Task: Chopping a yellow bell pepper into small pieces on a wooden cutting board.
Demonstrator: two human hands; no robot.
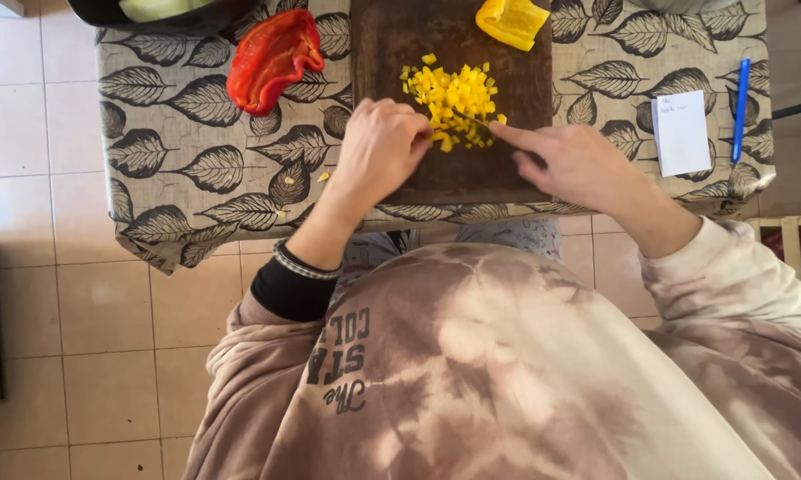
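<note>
Our left hand (381, 147) curls down, pinning a yellow pepper strip (442, 135) on the cutting board (454, 44) beside the diced pile (449, 89), while our right hand (576, 164) grips the knife (471, 120), forefinger steadying the blade.

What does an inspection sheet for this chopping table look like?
Surface: table with leaf-print cloth, dark cutting board.
Job's things: diced yellow pepper; yellow pepper piece; knife, mostly hidden.
Clutter: red pepper half, white note, blue pen, dark bowl.
Grippers: left hand on the dice; right hand grips the knife.
Cables: nothing seen.
Surroundings: tiled floor.
</note>
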